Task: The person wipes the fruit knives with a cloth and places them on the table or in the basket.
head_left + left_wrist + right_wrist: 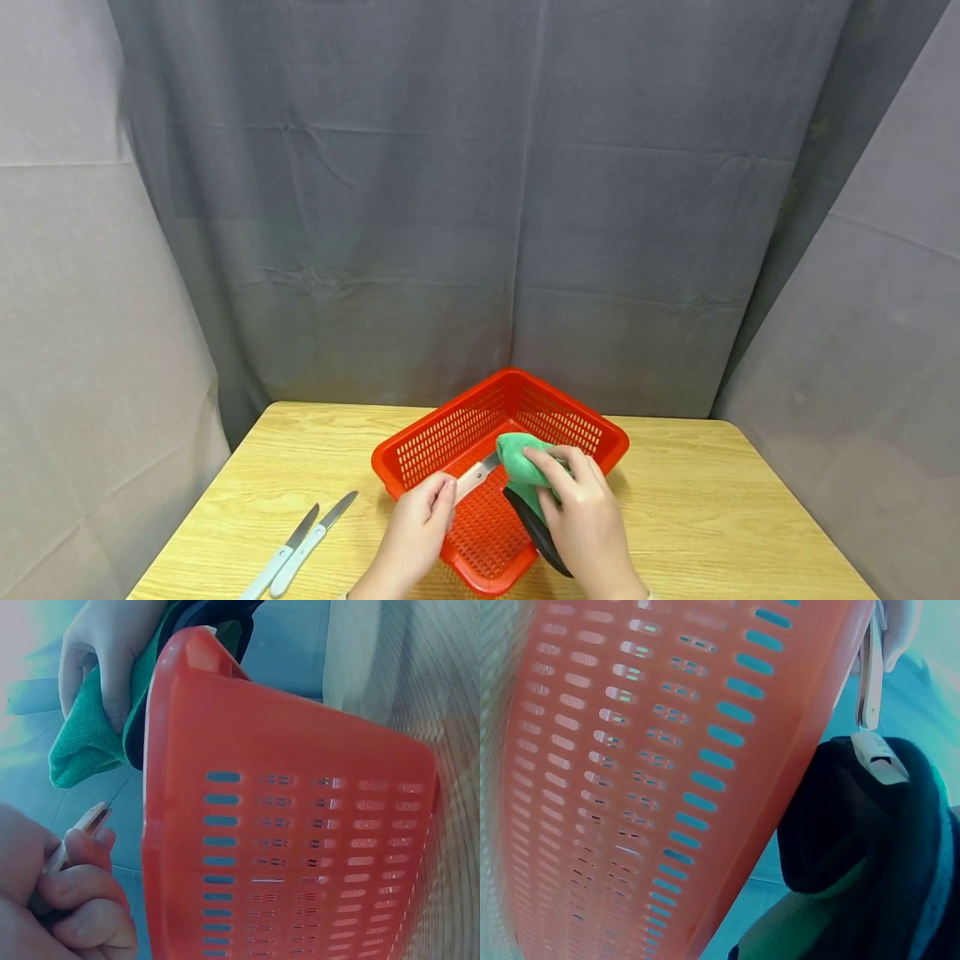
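My left hand (pixel 420 525) grips the pale handle of a knife (pixel 472 480) above the red basket (pixel 487 581). Folded over the knife's blade is a green cloth (pixel 525 458) with a black edge, and it hides the tip. My right hand (pixel 585 517) holds this cloth, fingers pressed on its top, while a black-edged part hangs below. In the left wrist view, the left fingers (pixel 90 889) curl round the handle and the cloth (pixel 86 739) sits past it. A white tag (pixel 881 759) shows on the cloth's dark part in the right wrist view.
Two knives with pale handles, one knife (pixel 288 546) beside another knife (pixel 318 537), lie on the wooden table (pixel 712 500) left of the basket. Grey curtains (pixel 420 208) stand behind the table, with lighter cloth at both sides.
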A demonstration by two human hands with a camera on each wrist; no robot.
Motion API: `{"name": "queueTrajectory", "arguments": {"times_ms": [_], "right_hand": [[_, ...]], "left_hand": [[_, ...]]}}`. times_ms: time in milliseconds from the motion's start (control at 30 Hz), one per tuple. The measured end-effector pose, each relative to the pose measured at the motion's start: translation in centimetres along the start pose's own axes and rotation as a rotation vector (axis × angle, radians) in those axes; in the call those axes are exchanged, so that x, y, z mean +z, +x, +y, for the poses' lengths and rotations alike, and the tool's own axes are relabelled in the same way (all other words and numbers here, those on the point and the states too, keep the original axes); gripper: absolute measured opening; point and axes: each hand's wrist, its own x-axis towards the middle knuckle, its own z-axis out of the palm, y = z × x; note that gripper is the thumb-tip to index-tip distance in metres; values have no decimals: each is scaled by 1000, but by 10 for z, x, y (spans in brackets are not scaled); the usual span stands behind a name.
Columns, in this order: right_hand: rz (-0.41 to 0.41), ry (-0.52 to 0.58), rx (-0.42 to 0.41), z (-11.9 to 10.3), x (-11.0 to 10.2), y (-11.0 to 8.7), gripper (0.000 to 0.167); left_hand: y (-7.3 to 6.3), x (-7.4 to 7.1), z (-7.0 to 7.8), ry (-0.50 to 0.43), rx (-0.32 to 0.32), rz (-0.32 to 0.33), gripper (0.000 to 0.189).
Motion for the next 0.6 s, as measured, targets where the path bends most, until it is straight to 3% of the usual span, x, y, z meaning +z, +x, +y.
{"name": "queueTrajectory", "arguments": {"times_ms": [333, 600], "right_hand": [[-84, 48, -74, -3, 5, -4, 61], [-78, 69, -93, -4, 5, -5, 61]], "left_hand": [[0, 0, -1, -16, -7, 8, 26], [0, -1, 1, -25, -3, 5, 27]]}}
